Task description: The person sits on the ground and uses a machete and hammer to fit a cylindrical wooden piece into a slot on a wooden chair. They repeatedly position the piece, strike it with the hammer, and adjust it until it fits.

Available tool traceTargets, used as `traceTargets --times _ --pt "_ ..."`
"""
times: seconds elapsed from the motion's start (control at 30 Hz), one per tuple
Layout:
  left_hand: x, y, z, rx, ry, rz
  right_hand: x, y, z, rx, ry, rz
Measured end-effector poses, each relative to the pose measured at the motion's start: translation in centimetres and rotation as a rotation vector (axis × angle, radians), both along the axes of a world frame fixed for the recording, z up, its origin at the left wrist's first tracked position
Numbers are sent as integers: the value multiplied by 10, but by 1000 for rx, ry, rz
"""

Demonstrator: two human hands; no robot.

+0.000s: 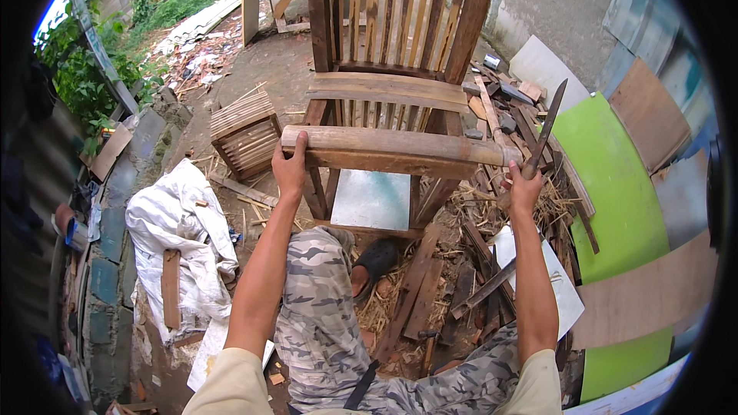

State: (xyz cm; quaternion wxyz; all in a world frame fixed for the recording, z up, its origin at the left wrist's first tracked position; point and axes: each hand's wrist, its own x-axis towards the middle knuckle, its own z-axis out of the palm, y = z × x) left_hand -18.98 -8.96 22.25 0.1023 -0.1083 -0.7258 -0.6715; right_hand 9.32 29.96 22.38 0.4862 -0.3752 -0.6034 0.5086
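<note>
A thick length of bamboo point(384, 141) lies crosswise over the front of a wooden chair point(377, 87) with a slatted back. My left hand point(290, 165) grips its left end, thumb and fingers wrapped around the edge. At the opposite end, my right hand point(524, 186) is closed around the handle of a long-bladed machete point(550, 119), whose blade points up and away. Those right fingers are close to the bamboo's end; whether they touch it I cannot tell. Beneath the bamboo runs a brown wooden board point(384, 162).
A small slatted wooden piece point(246, 134) and a white sack point(181, 219) lie to the left. Wood scraps and shavings surround my feet, with a hammer point(428, 350) among them. Green panels point(615, 200) line the right. Another wooden frame point(286, 0) stands behind the chair.
</note>
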Motion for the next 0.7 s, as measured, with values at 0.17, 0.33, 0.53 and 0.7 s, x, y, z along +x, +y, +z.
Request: traceTargets --times 0.17,0.33,0.53,0.7 --pt "10 3 7 -5 42 58 1 -4 5 -27 -26 6" --pt "11 8 6 -72 50 101 5 0 3 -24 3 20" --pt "-9 -7 7 -369 106 138 3 0 8 -38 -65 49" --pt "4 23 41 -784 880 147 14 4 15 -55 -131 56"
